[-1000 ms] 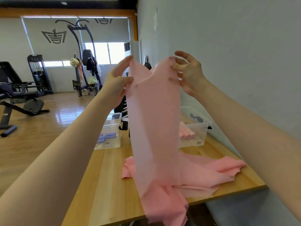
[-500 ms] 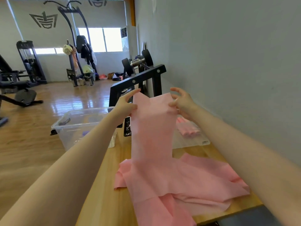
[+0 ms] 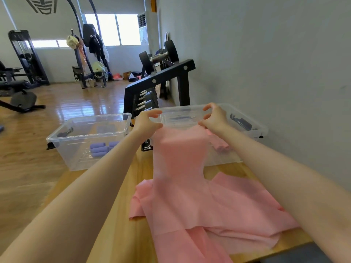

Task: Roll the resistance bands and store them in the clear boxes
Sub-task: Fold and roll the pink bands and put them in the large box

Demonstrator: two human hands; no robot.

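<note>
A long pink resistance band (image 3: 180, 168) stretches from my hands down onto the wooden table (image 3: 121, 215) and over its near edge. My left hand (image 3: 146, 123) pinches the band's top left corner. My right hand (image 3: 214, 119) pinches the top right corner. Both hands hover just in front of the right clear box (image 3: 252, 128), which holds rolled pink bands (image 3: 218, 144). The left clear box (image 3: 76, 133) holds several rolled purple bands (image 3: 99, 149). More pink band (image 3: 247, 205) lies spread flat under my right forearm.
A black dumbbell rack (image 3: 163, 80) stands right behind the boxes. The grey wall (image 3: 266, 63) runs along the table's right side. Gym machines and a coat stand are across the wooden floor (image 3: 28, 158) to the left.
My hands have lowered the band's top edge from face height down to just in front of the right box. More of the band now lies on the table. The view has tilted downward.
</note>
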